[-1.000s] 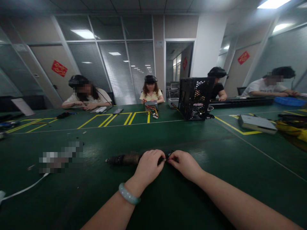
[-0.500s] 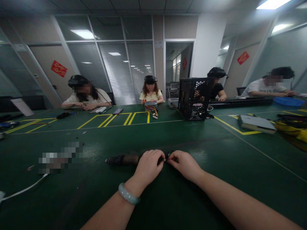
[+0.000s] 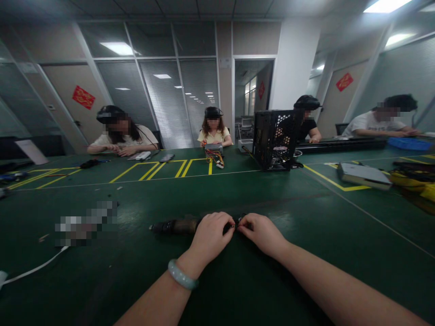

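A dark, pen-shaped electric screwdriver (image 3: 175, 226) lies on the green table, its narrow tip pointing left. My left hand (image 3: 212, 233), with a pale green bangle on its wrist, rests over its rear part and hides it. Thumb and finger of that hand are pinched together past the tool's right side. Facing it, my right hand (image 3: 263, 233) is pinched too, its fingertips almost meeting the left ones. Something small and dark with a shiny spot is between the two pinches; its kind is too small to tell.
A black computer case (image 3: 277, 140) stands farther back, with a silver box (image 3: 363, 175) to its right. A power supply with cables (image 3: 215, 154) is before a seated person. At left, a blurred-out object (image 3: 84, 224) trails a white cable (image 3: 37, 269). Several people sit opposite.
My left fingertips have shifted slightly right, closer to the right ones. The small shiny piece between them shows less now. My right hand has barely moved.
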Demonstrator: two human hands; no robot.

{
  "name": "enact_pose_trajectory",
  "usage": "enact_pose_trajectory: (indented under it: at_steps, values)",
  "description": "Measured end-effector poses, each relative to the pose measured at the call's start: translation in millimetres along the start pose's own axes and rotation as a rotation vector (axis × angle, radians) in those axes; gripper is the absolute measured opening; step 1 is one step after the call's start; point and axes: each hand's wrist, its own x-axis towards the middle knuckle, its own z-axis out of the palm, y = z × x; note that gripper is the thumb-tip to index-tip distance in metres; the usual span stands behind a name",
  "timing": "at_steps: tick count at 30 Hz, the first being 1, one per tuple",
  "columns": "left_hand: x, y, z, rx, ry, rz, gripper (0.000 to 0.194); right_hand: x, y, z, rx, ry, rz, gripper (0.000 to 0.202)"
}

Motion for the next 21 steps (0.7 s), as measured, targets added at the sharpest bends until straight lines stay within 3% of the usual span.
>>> enact_pose_trajectory:
  at_steps: [14,21]
  values:
    - [-1.2,1.2,-1.5,0.027,-0.042,0.010,0.030,0.2,0.2,-0.3,-0.016,-0.024,0.017,0.011]
    - [-0.7,3.8,-4.2,0.038,-0.064,-0.005,0.028,0.3,-1.5,-0.6,-0.029,-0.038,0.042,0.011]
